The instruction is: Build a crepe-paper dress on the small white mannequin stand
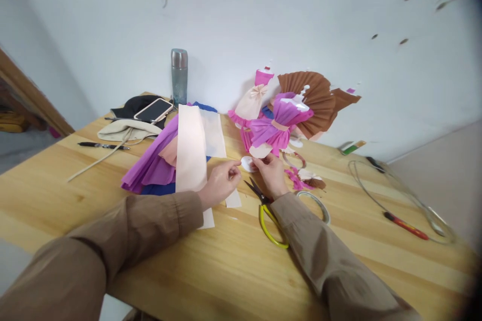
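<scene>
My right hand (271, 174) is closed, its thumb and fingers pinching the right edge of a small white disc (247, 163). Just left of that disc is my left hand (222, 183), fingers curled together; whatever they may hold is too small to make out. A purple crepe paper dress (280, 120) on a small white dress form stands right behind the disc, with a cream round piece (260, 151) at its foot. Scissors (269, 215) with yellow handles lie open between my forearms. Under my left wrist is a cream crepe paper strip (191, 150).
Purple crepe paper (150, 160) lies to the left, by a pen (102, 145) and a phone (153, 110). A thermos (179, 77) stands against the wall. A pink and cream dress (254, 98), brown pleated paper (314, 95), a tape roll (314, 203) and a red-handled wire tool (405, 225) are rightward.
</scene>
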